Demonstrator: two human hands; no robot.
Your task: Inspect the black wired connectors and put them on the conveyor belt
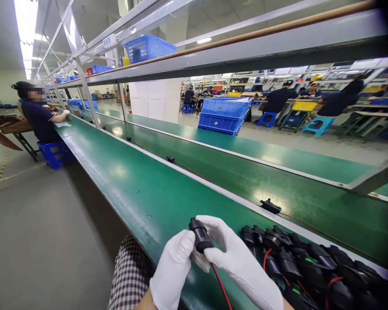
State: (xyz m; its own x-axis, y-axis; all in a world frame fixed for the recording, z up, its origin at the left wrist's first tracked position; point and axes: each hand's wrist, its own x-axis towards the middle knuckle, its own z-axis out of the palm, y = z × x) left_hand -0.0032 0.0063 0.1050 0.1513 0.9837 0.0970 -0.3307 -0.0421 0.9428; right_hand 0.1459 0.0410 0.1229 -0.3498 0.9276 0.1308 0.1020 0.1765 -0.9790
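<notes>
Both of my hands wear white gloves and hold one black cylindrical part (201,236) above the green bench (123,172). My left hand (176,262) grips it from the left, thumb against its side. From the right, my right hand (228,247) curls its fingers and thumb around it. A red wire (220,284) hangs from the part's lower end. Right of my hands lies a pile of similar black parts (289,262) with red wires, a few showing green spots.
Behind a white rail (187,174), black parts (270,206) with wires lie spaced along a green strip. A seated person (40,114) works at the far left end. Blue crates (224,114) stand beyond the line. A shelf beam (245,49) crosses overhead.
</notes>
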